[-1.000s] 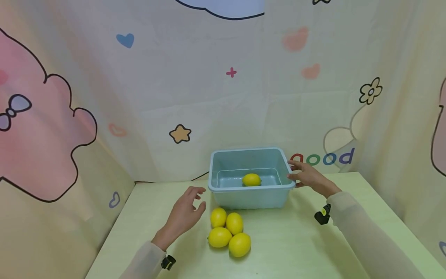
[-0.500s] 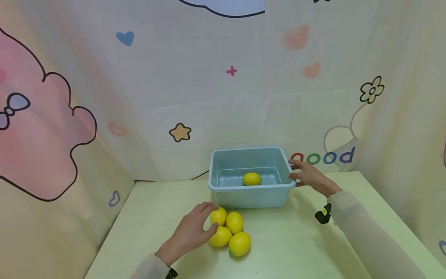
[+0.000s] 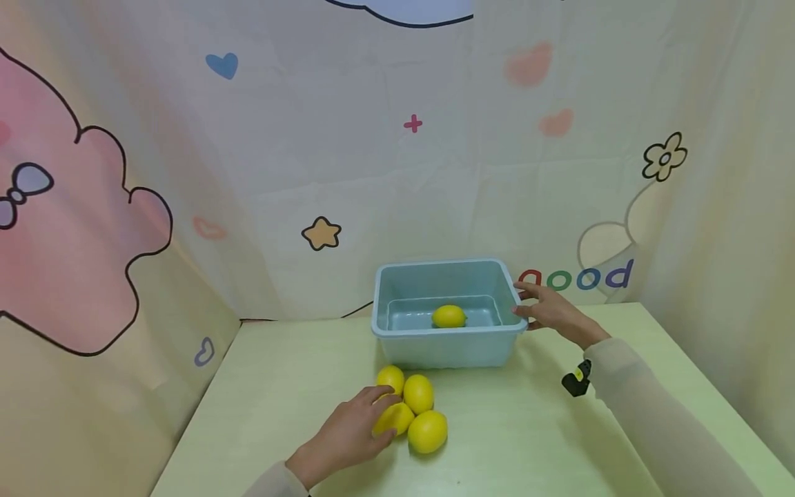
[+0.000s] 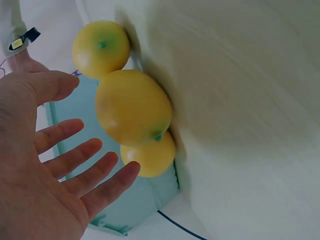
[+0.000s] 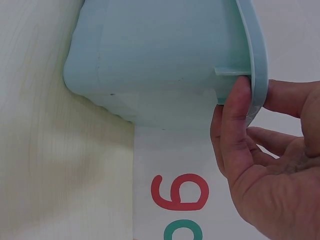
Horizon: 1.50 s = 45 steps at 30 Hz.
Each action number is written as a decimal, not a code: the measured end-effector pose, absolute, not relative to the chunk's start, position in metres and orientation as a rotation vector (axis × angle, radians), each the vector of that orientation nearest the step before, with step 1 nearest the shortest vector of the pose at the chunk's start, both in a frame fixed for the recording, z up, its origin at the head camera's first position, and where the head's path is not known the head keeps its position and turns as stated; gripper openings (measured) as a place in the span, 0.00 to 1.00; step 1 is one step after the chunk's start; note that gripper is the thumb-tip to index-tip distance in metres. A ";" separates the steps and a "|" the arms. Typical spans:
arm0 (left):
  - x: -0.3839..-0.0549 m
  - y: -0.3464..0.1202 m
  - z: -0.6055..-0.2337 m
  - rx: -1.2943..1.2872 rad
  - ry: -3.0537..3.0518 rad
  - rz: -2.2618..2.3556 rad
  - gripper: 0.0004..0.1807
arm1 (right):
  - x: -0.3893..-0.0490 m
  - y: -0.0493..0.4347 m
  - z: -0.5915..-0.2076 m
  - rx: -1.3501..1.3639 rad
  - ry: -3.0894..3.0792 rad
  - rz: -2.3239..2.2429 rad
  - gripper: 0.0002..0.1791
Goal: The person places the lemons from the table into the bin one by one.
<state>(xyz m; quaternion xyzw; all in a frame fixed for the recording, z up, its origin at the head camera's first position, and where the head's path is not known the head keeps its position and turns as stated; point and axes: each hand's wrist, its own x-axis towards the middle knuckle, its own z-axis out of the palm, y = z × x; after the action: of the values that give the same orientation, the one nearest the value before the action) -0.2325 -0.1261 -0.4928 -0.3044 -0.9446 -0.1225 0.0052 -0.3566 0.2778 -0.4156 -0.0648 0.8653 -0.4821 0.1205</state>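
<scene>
My left hand (image 3: pixel 352 429) hovers at the left of a lemon (image 3: pixel 399 418), fingers spread and slightly bent around its near side. In the left wrist view a gap shows between the thumb and fingers, and the lemon (image 4: pixel 132 107) is not gripped. Against it lie other lemons, one at the front right (image 3: pixel 428 432), one behind (image 3: pixel 419 393) and one at the back left (image 3: pixel 390 379). My right hand (image 3: pixel 555 314) pinches the right rim of a light-blue plastic basin (image 3: pixel 447 351), its thumb and fingers on either side of the rim (image 5: pixel 259 65). One lemon (image 3: pixel 448 317) lies inside the basin.
The basin stands at the back of a pale wooden table (image 3: pixel 267 386). Behind it hangs a printed curtain (image 3: pixel 273 159) with stars, hearts and letters, which also closes in both sides. A black wrist device (image 3: pixel 577 378) sits at my right sleeve.
My left hand has moved down and to the right, from beside the basin to the front-left lemon. The right hand stays on the basin rim. Basin and lemons hold their places.
</scene>
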 end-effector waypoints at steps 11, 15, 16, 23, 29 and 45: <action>-0.235 -0.124 -0.501 -1.001 -2.962 -0.351 0.25 | -0.357 0.280 -0.417 -0.186 2.524 -1.419 0.41; -0.235 -0.123 -0.502 -1.011 -2.961 -0.344 0.25 | -0.357 0.280 -0.418 -0.183 2.519 -1.422 0.41; -0.235 -0.123 -0.503 -1.009 -2.963 -0.342 0.25 | -0.357 0.280 -0.418 -0.182 2.518 -1.421 0.41; -0.234 -0.121 -0.505 -0.974 -3.000 -0.377 0.29 | -0.358 0.281 -0.420 -0.179 2.519 -1.423 0.41; -0.233 -0.120 -0.507 -0.998 -3.001 -0.373 0.29 | -0.359 0.281 -0.421 -0.183 2.520 -1.426 0.41; -0.230 -0.120 -0.514 -1.045 -3.124 -0.327 0.25 | -0.361 0.280 -0.419 -0.180 2.531 -1.415 0.41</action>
<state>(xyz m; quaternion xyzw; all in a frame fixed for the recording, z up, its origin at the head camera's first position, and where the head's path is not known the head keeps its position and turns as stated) -0.2300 -0.1203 -0.5137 -0.3146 -0.9404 -0.0984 -0.0841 -0.3606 0.2796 -0.4194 -0.0616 0.8651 -0.4836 0.1182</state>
